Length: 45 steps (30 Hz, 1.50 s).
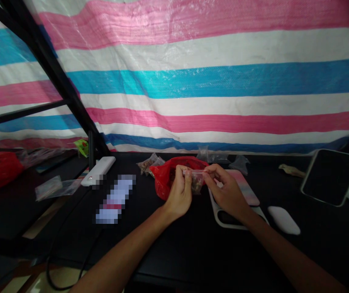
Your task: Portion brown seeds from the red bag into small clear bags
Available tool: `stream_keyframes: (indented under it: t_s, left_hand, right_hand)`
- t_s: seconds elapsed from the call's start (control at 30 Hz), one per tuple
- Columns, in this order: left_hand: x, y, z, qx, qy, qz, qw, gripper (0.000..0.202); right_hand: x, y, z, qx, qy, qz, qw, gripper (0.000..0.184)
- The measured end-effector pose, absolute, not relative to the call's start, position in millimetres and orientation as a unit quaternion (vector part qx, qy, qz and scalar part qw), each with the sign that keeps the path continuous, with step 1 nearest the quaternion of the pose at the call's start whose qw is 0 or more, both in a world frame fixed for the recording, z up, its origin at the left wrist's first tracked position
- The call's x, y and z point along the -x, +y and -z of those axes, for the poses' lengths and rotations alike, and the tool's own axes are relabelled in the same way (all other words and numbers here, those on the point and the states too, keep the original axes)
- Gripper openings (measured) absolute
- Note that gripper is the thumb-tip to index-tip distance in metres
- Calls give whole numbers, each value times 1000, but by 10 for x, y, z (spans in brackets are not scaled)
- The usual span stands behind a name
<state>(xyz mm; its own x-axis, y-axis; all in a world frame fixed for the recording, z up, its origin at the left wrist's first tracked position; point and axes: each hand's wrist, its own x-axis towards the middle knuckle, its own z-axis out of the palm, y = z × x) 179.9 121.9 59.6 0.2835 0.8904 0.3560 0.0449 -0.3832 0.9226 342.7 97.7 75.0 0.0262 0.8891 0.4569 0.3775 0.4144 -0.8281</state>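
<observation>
Between my two hands is a small clear zip bag point(197, 184) with brownish bits inside. My left hand point(179, 195) pinches its top left corner, thumb upward. At the bag's top right, the fingers of my right hand point(223, 189) are closed on the edge. Directly behind the bag lies an open red plastic bag point(162, 183), its contents mostly hidden by my left hand. Another clear bag of brownish pieces point(147, 165) rests to the left of the red bag. Under my right hand is a pale tray-like object point(219, 219) with a pink-and-grey rectangle point(247, 189) on it.
A white power strip point(99, 171) and a blurred-out phone-like screen point(115, 199) lie left. On the right are a white mouse point(283, 219) and a dark-screened tablet point(330, 177) on a stand. Clear bags point(219, 156) lie at the back. A striped sheet point(211, 81) hangs behind.
</observation>
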Motion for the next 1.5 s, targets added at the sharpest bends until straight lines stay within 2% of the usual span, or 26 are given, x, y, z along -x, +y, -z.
stream_keyframes:
  t_s: [0.17, 0.73, 0.9, 1.5]
  left_hand:
    - [-1794, 1220, -541, -693, 319, -470, 444, 30]
    - [-1822, 1213, -504, -681, 289, -460, 491, 28]
    - [-1819, 1196, -515, -691, 294, -463, 471, 27]
    - [-1824, 1217, -608, -677, 298, -546, 393, 17]
  right_hand:
    - [-3427, 973, -756, 494, -660, -250, 508, 16]
    - [-3434, 995, -735, 474, -686, -173, 524, 12]
    - [-3409, 981, -769, 457, -702, -172, 519, 7]
    - [-3390, 950, -802, 455, -703, -156, 524, 9]
